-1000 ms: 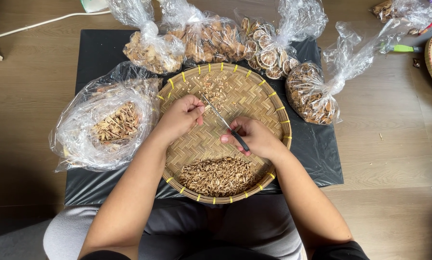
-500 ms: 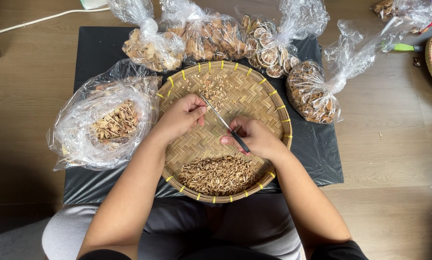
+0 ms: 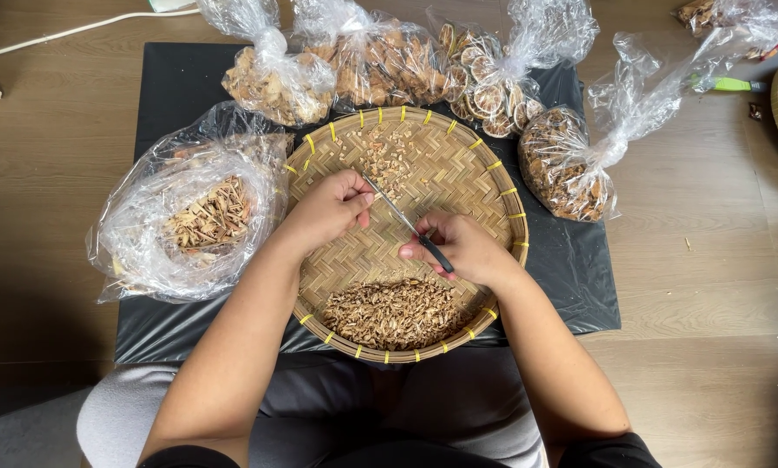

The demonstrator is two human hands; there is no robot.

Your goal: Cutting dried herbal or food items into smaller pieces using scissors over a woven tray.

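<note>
Scissors in right hand, tips up-left

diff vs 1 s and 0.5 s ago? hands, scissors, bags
Almost nothing moved. The right hand still holds the scissors, blades angled up-left toward the left hand, which stays pinched by the blade tips; any shift between them is too slight to tell. Nothing was picked up or let go. The woven tray, the cut pile at its near rim, the open bag on the left and the tied bags behind are unchanged.
</note>
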